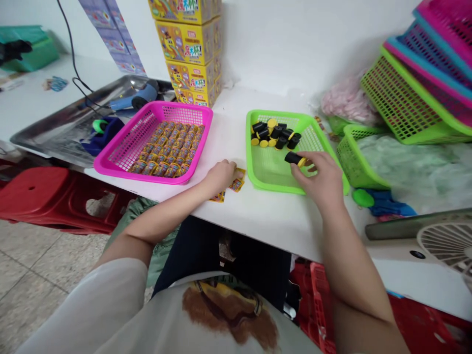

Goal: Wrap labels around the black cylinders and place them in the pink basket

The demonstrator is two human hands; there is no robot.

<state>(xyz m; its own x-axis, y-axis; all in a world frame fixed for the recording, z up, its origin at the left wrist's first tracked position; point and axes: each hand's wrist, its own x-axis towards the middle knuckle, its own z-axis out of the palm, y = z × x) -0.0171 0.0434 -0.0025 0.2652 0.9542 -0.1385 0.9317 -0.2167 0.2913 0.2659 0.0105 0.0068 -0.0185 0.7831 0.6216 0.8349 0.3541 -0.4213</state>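
So the right hand [320,177] is pinching one black cylinder [294,158] by its yellow end, thumb and fingers closing on it over the near right part of the green basket [267,167], just apart from the pile of loose cylinders [262,132] inside. The left hand [220,177] is resting by some yellow printed cards [238,184] on the white surface [228,123]; its fingers are bunching close together, but I can't tell if they're actually gripping a card. Honestly, that right pinch is bugging me: it's only catching one end, so a loosening thumb could be letting the cylinder twist or drop. The cards are looking thin, so I'd guess two could be coming up together, or a dragging wrist could be shifting one. The pink basket [110,164] is sitting near the left forearm, so a bump could be messing up its rows of wrapped pieces [165,150].
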